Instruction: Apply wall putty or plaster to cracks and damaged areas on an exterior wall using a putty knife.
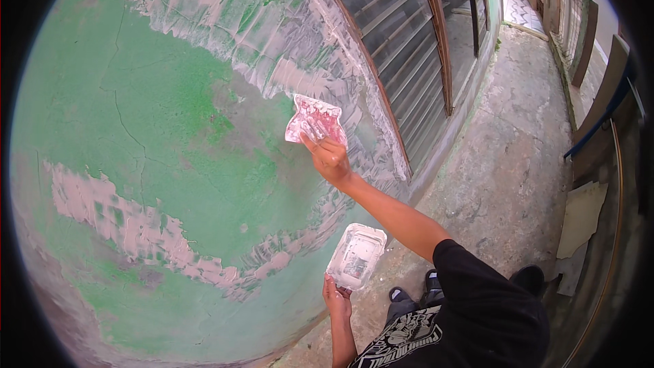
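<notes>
Scraper (325, 110), red and thickly smeared with white paste, sits just off the middle of the view at 12 o'clock, over the green wall (170, 123). The right grip (330, 162) is closed with its fingers pinching the scraper's lower part; whether the scraper's far edge touches the wall, I cannot tell. Between 5 and 6 o'clock, a shallow rectangular tray (356, 257), coated with white paste inside, is tilted beside the wall. The left grip (338, 296), at 6 o'clock, pinches the tray by its lower end, and white smudges show on the fingers. One broad band of pale paste (225, 24) runs across the wall at 11 o'clock, ridged with strokes, and reaches down to the scraper. Another pale strip (143, 228) stretches from 9 toward 7 o'clock, and a thin crack (118, 105) shows between 9 and 10. At 1 o'clock stands a slatted window (398, 41) with a brown frame; a concrete path (504, 157) lies at 3, with dark shoes (402, 294) at 5 o'clock
</notes>
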Action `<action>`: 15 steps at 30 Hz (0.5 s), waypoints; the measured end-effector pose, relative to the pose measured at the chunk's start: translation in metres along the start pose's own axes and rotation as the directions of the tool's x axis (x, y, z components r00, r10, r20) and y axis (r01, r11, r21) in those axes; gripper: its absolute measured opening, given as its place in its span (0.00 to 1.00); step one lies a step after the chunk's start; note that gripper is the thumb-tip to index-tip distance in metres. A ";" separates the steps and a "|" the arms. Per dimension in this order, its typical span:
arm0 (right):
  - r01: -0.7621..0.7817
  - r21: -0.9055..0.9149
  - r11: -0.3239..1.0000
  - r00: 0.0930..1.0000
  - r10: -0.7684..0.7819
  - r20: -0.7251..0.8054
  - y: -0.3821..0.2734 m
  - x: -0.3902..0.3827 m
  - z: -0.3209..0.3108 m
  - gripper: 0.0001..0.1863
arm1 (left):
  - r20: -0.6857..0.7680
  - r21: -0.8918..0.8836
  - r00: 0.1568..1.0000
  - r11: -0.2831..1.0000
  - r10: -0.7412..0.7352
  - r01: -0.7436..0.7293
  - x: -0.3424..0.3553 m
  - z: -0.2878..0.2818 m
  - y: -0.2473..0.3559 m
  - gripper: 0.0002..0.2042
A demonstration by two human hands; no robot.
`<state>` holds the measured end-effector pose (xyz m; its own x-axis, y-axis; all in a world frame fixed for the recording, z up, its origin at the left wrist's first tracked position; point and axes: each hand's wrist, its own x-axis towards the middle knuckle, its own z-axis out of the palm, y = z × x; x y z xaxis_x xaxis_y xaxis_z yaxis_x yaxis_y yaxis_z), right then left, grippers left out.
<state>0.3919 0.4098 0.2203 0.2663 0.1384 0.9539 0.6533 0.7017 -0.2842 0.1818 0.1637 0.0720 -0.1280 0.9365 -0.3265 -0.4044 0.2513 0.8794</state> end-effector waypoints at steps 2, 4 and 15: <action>0.007 -0.002 1.000 0.994 -0.007 -0.109 -0.003 0.008 -0.006 0.30 | 0.011 -0.009 1.000 1.000 0.016 -0.015 0.000 0.001 0.000 0.20; 0.018 0.001 1.000 0.976 -0.017 -0.218 -0.007 0.023 -0.009 0.28 | 0.014 -0.013 1.000 1.000 0.017 -0.016 0.001 -0.002 0.000 0.20; 0.015 -0.002 1.000 1.000 -0.015 -0.021 -0.019 0.019 0.020 0.28 | 0.024 0.029 1.000 1.000 -0.006 0.006 0.002 -0.004 0.004 0.23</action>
<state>0.3702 0.4128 0.2456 0.2710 0.1135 0.9559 0.6587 0.7023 -0.2702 0.1767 0.1653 0.0735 -0.1038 0.9404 -0.3239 -0.3785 0.2638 0.8872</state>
